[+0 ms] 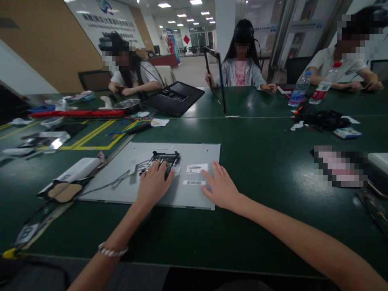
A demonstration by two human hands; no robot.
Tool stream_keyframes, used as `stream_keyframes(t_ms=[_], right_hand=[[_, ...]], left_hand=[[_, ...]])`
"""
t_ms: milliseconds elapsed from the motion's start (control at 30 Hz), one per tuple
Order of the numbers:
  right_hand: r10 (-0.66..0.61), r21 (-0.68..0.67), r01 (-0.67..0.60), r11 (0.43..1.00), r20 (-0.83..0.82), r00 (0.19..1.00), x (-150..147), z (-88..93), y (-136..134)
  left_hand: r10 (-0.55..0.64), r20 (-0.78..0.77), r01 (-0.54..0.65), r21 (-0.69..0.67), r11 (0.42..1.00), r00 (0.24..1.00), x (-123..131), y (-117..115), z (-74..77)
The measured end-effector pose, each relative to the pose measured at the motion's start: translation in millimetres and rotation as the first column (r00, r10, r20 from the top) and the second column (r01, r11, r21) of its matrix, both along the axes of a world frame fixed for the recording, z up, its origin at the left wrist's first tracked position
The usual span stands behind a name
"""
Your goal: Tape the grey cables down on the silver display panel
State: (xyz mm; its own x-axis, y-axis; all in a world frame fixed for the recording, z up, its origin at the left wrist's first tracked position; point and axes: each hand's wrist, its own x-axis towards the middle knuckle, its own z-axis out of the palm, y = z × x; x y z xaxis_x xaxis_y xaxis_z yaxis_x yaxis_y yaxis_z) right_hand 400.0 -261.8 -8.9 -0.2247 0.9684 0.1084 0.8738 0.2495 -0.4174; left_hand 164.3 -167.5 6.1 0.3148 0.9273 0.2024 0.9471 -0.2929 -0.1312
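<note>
A flat grey-white display panel (121,190), back side up, lies on the table in front of me. Near its middle sits a circuit board with a black bracket (173,155), and thin cables (117,180) run from it to the left. My left hand (156,182) rests over the board with its fingers stretched onto it, hiding its near part. At the panel's right edge, my right hand (222,188) lies flat with fingers apart, next to a white label (197,168) and a barcode strip (194,182).
Left of the panel lies a white pack (79,169) with cables. Across the green table (260,161), one person holds a black frame (221,83); a black laptop part (176,98) lies near another person. Bottles (299,89), black cables (321,117) and a phone (339,166) are at right.
</note>
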Motion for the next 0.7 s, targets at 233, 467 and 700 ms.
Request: stream_keyframes(t_ms=[233,467,700], right_hand=[[0.002,0.012,-0.002,1.000,-0.002,1.000,-0.1,-1.4,-0.3],[0.009,0.014,-0.009,1.000,-0.005,1.000,2.8,-2.9,0.6],[0.011,0.009,-0.011,1.000,-0.014,1.000,4.2,-0.7,0.4]], left_hand=[[-0.020,-0.028,0.022,0.042,0.999,0.999,15.9,1.9,2.7],[0.025,-0.030,-0.024,0.021,0.999,0.999,0.4,33.6,2.8],[0.040,-0.037,-0.040,0.004,0.999,0.999,-23.8,69.2,10.9]])
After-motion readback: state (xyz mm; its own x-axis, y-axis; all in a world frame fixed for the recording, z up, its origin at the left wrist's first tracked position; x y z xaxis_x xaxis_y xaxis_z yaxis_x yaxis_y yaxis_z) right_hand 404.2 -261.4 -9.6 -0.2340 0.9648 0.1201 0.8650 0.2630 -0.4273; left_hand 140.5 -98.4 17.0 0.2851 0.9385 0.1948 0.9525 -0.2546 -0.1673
